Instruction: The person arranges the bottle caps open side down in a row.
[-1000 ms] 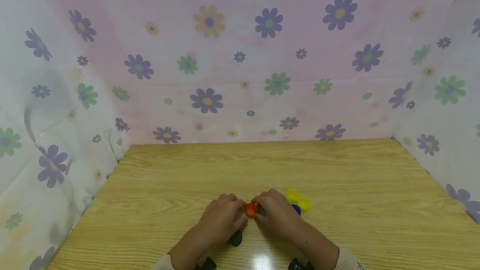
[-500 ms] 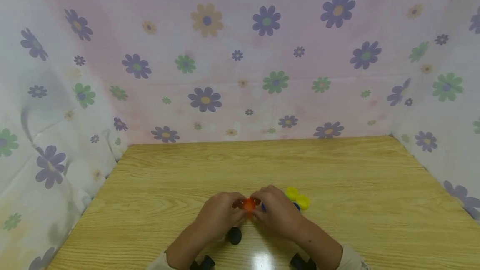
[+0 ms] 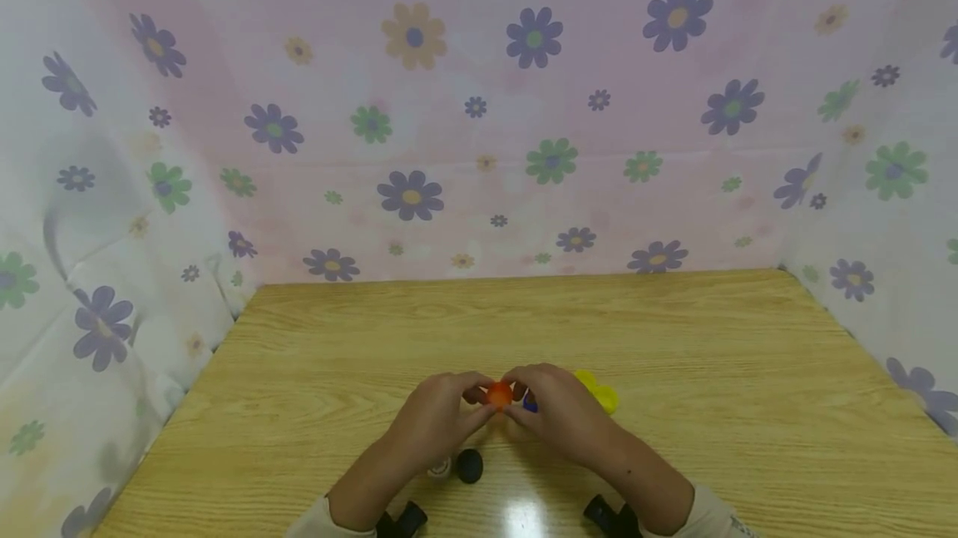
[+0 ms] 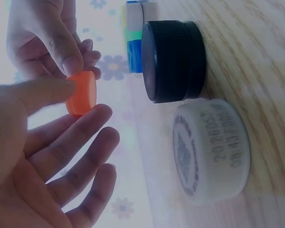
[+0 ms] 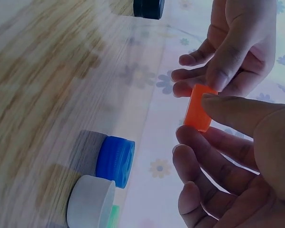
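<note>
The left sleeve (image 3: pixel 329 519) and right sleeve (image 3: pixel 699 513) were cream, the right one bearing a small dark marking (image 3: pixel 741 528). Below the forearms, the left camera (image 3: pixel 410 519) and right camera (image 3: pixel 601 511) were black and stubby.

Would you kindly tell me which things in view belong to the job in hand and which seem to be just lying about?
Belonging to the job:
orange cap
left hand and right hand, both pinching it

Apparently just lying about:
black cap
printed white cap
blue cap
white cap beside the blue one
yellow caps
</note>
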Tool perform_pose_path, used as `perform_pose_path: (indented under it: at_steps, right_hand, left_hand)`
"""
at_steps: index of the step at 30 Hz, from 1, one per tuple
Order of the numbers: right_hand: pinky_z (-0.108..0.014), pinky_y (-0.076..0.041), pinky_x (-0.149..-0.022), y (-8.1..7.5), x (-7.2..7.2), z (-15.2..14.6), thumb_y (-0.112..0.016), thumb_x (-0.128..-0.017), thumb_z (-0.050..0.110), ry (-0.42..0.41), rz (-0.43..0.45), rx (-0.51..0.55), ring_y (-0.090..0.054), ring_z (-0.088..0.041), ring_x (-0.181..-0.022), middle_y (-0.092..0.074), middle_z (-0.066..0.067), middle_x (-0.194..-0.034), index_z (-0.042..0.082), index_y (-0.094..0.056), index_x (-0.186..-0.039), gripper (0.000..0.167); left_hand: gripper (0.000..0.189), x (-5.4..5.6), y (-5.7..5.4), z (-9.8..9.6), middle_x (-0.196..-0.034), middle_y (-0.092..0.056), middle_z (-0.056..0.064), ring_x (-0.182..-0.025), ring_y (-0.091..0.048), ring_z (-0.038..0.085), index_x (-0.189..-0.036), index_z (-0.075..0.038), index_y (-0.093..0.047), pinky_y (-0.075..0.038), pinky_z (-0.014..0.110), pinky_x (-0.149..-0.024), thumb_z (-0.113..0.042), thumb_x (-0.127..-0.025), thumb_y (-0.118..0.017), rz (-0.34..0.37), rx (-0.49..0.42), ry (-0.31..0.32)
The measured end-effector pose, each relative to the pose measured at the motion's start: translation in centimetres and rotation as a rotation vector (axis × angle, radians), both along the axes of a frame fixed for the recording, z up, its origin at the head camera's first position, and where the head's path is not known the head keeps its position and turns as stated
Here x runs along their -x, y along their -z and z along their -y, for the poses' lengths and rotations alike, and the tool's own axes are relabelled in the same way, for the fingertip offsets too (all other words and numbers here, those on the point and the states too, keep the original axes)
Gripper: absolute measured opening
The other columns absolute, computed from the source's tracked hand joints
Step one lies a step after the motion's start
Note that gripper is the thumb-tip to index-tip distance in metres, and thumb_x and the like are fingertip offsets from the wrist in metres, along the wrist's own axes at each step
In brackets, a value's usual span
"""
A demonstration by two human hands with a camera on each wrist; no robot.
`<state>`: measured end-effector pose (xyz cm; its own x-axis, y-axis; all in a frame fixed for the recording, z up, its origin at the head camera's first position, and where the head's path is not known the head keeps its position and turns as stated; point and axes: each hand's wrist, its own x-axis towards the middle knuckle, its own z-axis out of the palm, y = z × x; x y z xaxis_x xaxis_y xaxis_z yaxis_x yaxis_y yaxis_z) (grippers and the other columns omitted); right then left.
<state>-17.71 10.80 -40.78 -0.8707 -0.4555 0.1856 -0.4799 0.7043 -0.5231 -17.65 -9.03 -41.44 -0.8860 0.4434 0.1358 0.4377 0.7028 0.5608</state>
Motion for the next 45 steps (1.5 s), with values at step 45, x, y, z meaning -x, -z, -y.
perform_pose_path:
  at_steps: [45]
  right_hand:
    - [-0.028, -0.052, -0.065, 0.44, 0.72, -0.99, -0.061, -0.101, 0.024, -0.052, 0.366, 0.337, -0.069, -0.024, -0.082, -0.075, -0.009, -0.096, 0.01, -0.061, -0.124, 0.027]
  left_hand:
    - [0.027, -0.19, -0.29, 0.03, -0.093, -0.077, -0.007, -0.09, -0.068, 0.009, -0.112, -0.018, -0.074, -0.056, 0.035, -0.084, -0.024, -0.087, -0.079, -0.12, -0.102, -0.047]
